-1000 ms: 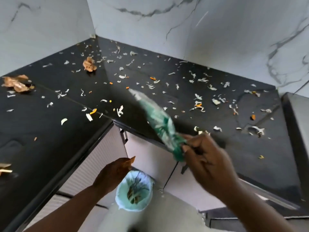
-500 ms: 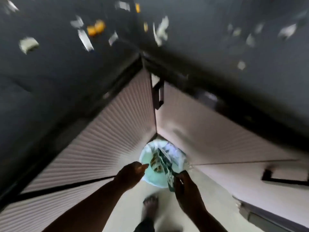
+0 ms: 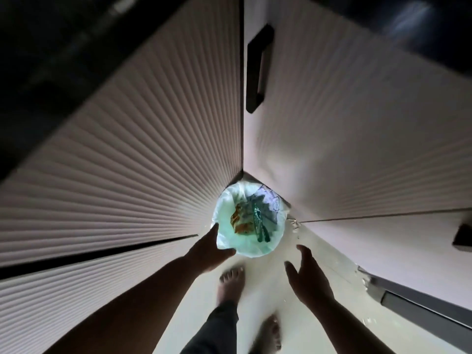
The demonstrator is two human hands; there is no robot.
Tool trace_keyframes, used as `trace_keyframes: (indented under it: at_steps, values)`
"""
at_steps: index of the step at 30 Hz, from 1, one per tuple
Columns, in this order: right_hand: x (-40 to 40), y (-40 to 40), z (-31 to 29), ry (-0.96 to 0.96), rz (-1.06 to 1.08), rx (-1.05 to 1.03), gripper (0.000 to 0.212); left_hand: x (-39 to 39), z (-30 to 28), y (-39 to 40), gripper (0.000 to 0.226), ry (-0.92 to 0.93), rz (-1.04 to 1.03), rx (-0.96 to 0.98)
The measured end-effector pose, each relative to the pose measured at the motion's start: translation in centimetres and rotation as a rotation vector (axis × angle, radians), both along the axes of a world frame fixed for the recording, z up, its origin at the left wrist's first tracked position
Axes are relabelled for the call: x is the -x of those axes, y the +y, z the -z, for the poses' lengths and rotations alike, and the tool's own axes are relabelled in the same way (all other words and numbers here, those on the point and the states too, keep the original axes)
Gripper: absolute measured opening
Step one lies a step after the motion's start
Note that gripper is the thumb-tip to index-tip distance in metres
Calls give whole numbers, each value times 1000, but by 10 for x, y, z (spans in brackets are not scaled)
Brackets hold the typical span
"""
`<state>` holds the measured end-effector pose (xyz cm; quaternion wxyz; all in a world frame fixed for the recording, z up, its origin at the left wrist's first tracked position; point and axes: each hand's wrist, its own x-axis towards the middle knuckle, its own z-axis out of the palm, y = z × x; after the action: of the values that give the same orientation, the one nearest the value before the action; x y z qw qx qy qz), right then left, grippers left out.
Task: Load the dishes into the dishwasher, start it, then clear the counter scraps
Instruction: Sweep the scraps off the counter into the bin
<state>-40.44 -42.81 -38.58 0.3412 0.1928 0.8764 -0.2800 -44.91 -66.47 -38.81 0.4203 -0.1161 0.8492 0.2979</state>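
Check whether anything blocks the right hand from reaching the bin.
Nothing visible does. The right hand hangs open beside the bin, with only bare floor between them. The left hand is at the bin's near-left rim, off that path.

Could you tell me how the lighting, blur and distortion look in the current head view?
Head view: dim overall, both hands, left hand and right hand, are near-silhouettes; the lined bin is the brightest spot; the counter above is dark and motion-smeared; wide-angle distortion fans the ribbed cabinet doors outward from the corner.
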Motion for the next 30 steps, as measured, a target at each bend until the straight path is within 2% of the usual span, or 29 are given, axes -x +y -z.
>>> trace_keyframes:
  at_steps: [6,9,13,15,18,22,24,27,30]
  values:
    - [-33,2,-47,114,-72,-18,56,-64,-51,-7,81,93,89,79]
    - [-39,-17,-86,256,-242,-58,58,-84,-98,4,78,254,146,92]
    - [-34,-43,-150,596,-420,-98,55,-93,-180,16,76,561,216,109]
    - [-25,-55,-193,794,-525,-68,51,-97,-224,16,58,724,218,78]
    - [-8,-72,-258,936,-598,-99,49,-95,-286,8,55,931,254,117]
    - [1,-100,-325,973,-647,-96,52,-103,-354,-20,50,1090,150,199]
    - [3,-118,-351,1007,-693,-76,59,-110,-380,-39,49,1147,21,187]
    - [9,-143,-377,1054,-761,-45,54,-116,-404,-79,49,1269,-136,284]
    - [15,-170,-400,1065,-837,-18,51,-114,-426,-121,62,1205,-270,456]
